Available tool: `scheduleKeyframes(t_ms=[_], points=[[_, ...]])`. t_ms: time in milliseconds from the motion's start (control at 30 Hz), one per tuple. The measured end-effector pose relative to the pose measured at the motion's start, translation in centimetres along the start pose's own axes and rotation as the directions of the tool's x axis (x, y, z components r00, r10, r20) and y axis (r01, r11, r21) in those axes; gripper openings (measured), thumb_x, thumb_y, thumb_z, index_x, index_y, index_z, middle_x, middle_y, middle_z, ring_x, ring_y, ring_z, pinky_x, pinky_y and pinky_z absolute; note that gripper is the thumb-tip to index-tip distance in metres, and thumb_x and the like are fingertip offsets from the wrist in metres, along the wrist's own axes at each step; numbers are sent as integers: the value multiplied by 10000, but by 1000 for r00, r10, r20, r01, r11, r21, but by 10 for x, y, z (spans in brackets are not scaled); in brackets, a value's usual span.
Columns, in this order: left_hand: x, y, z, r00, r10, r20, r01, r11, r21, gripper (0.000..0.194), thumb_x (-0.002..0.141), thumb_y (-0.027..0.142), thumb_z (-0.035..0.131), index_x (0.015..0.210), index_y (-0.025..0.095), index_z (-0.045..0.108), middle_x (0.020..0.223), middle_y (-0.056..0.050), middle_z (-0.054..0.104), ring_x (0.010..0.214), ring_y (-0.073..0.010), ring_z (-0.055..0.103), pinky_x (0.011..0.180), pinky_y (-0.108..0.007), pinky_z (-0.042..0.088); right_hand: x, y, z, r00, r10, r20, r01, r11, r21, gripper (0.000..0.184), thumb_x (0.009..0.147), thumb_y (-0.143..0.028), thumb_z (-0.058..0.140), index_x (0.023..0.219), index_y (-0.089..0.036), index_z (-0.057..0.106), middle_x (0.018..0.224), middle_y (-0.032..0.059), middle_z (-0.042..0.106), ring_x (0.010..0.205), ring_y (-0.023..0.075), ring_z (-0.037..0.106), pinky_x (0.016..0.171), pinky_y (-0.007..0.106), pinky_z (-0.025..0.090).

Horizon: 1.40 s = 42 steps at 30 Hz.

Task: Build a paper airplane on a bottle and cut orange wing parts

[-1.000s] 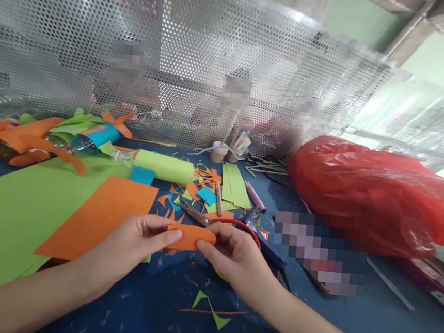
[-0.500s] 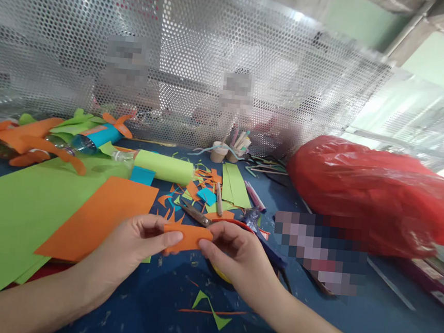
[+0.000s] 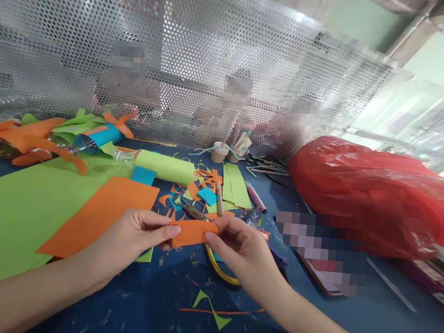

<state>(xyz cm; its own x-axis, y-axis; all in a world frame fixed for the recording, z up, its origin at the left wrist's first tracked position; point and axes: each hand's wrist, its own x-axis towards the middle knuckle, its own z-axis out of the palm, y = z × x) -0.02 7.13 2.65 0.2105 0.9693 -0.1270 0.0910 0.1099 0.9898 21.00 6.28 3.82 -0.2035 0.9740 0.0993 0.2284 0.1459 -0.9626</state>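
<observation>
A small piece of orange paper (image 3: 193, 232) is stretched between my two hands above the blue table. My left hand (image 3: 144, 232) pinches its left end, thumb on the near face. At the right end, my right hand (image 3: 238, 243) grips it between thumb and fingers. Just behind lie scissors (image 3: 194, 212), their handles partly covered by my right hand. A yellow ring (image 3: 218, 270), perhaps a roll of tape, shows under that hand. To the left, an orange sheet (image 3: 103, 213) rests on a large green sheet (image 3: 16, 210).
A bottle wrapped in green paper (image 3: 163, 166) lies beyond, near paper scraps (image 3: 205, 178) and a marker (image 3: 219, 198). Other paper-covered bottles (image 3: 96, 137) sit at far left. Cups (image 3: 219, 153) stand by the perforated metal screen (image 3: 200, 56). A red plastic bag (image 3: 359, 194) is at right.
Both hands have shifted slightly, and the orange paper now looks more squared at its right end. More of the yellow ring shows. Both grips on the paper remain.
</observation>
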Motion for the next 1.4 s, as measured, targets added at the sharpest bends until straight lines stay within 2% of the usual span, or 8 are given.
scheduleKeyframes(t_ms=[100, 300, 467, 667, 833, 967, 1100, 1400], points=[[-1, 0, 1, 1000, 12, 16, -13, 1000, 26, 205, 751, 405, 747, 632, 240, 768, 557, 27, 664, 589, -117, 565, 598, -203, 418, -1, 1, 1, 999, 15, 41, -16, 999, 27, 205, 767, -360, 671, 801, -185, 569, 754, -2, 566, 679, 148, 538, 656, 281, 443], [1, -2, -1, 985, 54, 164, -62, 997, 44, 216, 809, 413, 689, 701, 240, 762, 623, 23, 702, 602, -127, 602, 622, -211, 457, -3, 2, 0, 996, 15, 85, -14, 1000, -10, 198, 827, -367, 639, 781, -186, 573, 715, -21, 529, 639, 126, 490, 592, 249, 399], [3, 1, -3, 981, 115, 157, -136, 982, 129, 250, 837, 380, 645, 669, 237, 760, 572, 21, 691, 574, -130, 601, 575, -205, 452, -1, 2, 0, 996, 10, 89, -5, 998, -55, 192, 829, -360, 625, 763, -184, 581, 705, -16, 539, 635, 133, 496, 583, 257, 403], [0, -3, -1, 974, 11, 224, -27, 997, 68, 63, 775, 289, 723, 762, 262, 777, 694, 37, 754, 633, -119, 650, 606, -182, 482, 4, 1, 0, 999, 25, 33, -28, 994, 109, 282, 759, -445, 732, 785, -201, 593, 742, -18, 597, 694, 142, 577, 689, 268, 481], [-7, -5, 10, 996, 20, 86, -17, 999, -39, 61, 718, 279, 756, 761, 236, 752, 692, 32, 755, 583, -119, 633, 596, -207, 507, -2, 3, 7, 971, 73, 226, -123, 968, 220, 381, 740, -501, 761, 953, -199, 670, 865, 33, 707, 819, 196, 658, 778, 305, 516], [-12, -9, 19, 999, -45, -6, 43, 990, -137, 162, 666, 298, 790, 793, 218, 730, 692, 20, 757, 604, -143, 657, 601, -236, 532, -10, 9, 15, 963, 148, 227, -167, 983, 70, 285, 787, -428, 716, 889, -166, 669, 793, 44, 690, 690, 178, 625, 658, 294, 499], [-12, -12, 20, 997, -74, 2, 73, 985, -157, 189, 671, 315, 798, 805, 202, 724, 717, 2, 767, 638, -153, 675, 624, -244, 547, -9, 9, 16, 979, 110, 173, -108, 994, -24, 192, 799, -347, 666, 749, -172, 607, 677, -4, 594, 594, 128, 520, 558, 245, 420], [-9, -16, 21, 994, -101, 36, 106, 976, -188, 241, 690, 306, 789, 875, 191, 688, 770, 2, 775, 747, -170, 724, 711, -244, 557, -7, 1, 11, 987, 22, 158, 15, 973, -230, 179, 858, -287, 567, 710, -187, 577, 666, -3, 590, 622, 144, 530, 579, 255, 410]])
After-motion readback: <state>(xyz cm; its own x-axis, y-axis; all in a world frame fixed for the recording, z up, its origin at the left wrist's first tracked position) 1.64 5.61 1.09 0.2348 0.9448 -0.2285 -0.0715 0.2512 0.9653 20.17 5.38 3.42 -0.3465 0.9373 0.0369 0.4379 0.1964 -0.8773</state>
